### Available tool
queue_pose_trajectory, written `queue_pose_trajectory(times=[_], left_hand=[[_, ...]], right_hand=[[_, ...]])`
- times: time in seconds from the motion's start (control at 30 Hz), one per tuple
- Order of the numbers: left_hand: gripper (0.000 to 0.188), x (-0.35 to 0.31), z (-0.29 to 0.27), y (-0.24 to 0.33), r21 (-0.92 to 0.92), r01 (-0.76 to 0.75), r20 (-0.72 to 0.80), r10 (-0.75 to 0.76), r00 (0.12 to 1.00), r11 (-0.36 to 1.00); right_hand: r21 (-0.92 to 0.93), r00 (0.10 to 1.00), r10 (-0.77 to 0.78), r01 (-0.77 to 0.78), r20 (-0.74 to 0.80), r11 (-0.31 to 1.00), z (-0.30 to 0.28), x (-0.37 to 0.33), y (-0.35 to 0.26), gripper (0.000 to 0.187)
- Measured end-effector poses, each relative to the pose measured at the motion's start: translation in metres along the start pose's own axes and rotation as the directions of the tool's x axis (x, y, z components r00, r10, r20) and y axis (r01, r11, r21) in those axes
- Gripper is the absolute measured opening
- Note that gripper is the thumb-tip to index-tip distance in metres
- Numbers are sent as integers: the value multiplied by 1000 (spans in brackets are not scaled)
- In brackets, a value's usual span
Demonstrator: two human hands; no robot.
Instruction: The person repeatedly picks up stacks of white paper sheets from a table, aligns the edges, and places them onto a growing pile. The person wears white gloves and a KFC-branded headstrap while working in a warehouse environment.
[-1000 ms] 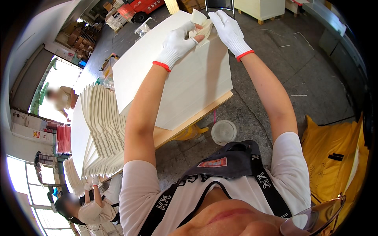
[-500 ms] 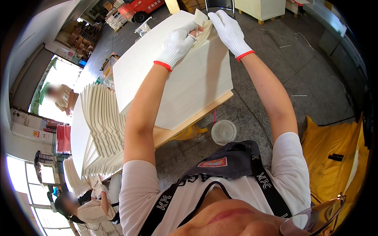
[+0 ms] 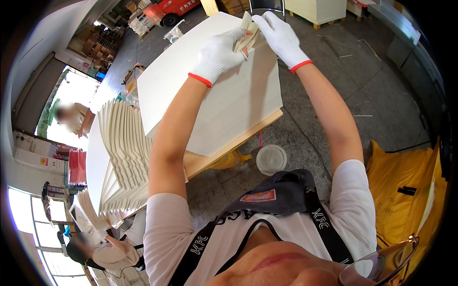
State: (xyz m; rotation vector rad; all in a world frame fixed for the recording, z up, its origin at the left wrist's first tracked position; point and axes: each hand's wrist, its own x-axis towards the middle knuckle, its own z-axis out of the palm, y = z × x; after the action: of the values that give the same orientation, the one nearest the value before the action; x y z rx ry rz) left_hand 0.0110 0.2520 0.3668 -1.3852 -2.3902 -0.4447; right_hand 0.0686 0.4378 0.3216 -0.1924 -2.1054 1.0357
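A large stack of white paper sheets [image 3: 176,71] rises in front of me, resting on a light wooden board [image 3: 205,164]. At its far right corner, several sheets are bent up into a curled bundle of paper sheets [image 3: 253,39]. My left hand [image 3: 220,53], in a white knit glove with a red cuff and bare thumb and fingertips, grips the curled sheets from the left. Gloved the same way, my right hand [image 3: 279,37] is closed at the outer side of that corner, with its fingertips against the sheets and partly hidden.
Another pile of fanned, wavy paper [image 3: 126,152] stands to the left. One person [image 3: 75,117] is beyond it; another person [image 3: 112,250] handles paper at lower left. A round bucket [image 3: 271,160] sits on the floor, a yellow bag [image 3: 405,186] at right, a red forklift [image 3: 174,8] far back.
My left hand has rolled over the corner, its thumb now lower and spread along the sheets, which curl up more tightly. My right hand has barely moved. The lower-left person has raised a sheet.
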Motion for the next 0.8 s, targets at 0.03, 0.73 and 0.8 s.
queue_pose_trajectory(times=[0.03,0.73,0.8], left_hand=[[44,-1,0,0,-4,-11,6,11,1000,1000],[37,15,1,-8,-166,208,147,-184,972,964],[35,6,12,-26,-275,82,78,-63,995,958]], right_hand=[[-46,1000,-12,13,5,999,-6,-1,-1,54],[-17,951,-80,89,298,996,-13,21,10,52],[56,975,-21,9,223,998,-5,18,11,55]])
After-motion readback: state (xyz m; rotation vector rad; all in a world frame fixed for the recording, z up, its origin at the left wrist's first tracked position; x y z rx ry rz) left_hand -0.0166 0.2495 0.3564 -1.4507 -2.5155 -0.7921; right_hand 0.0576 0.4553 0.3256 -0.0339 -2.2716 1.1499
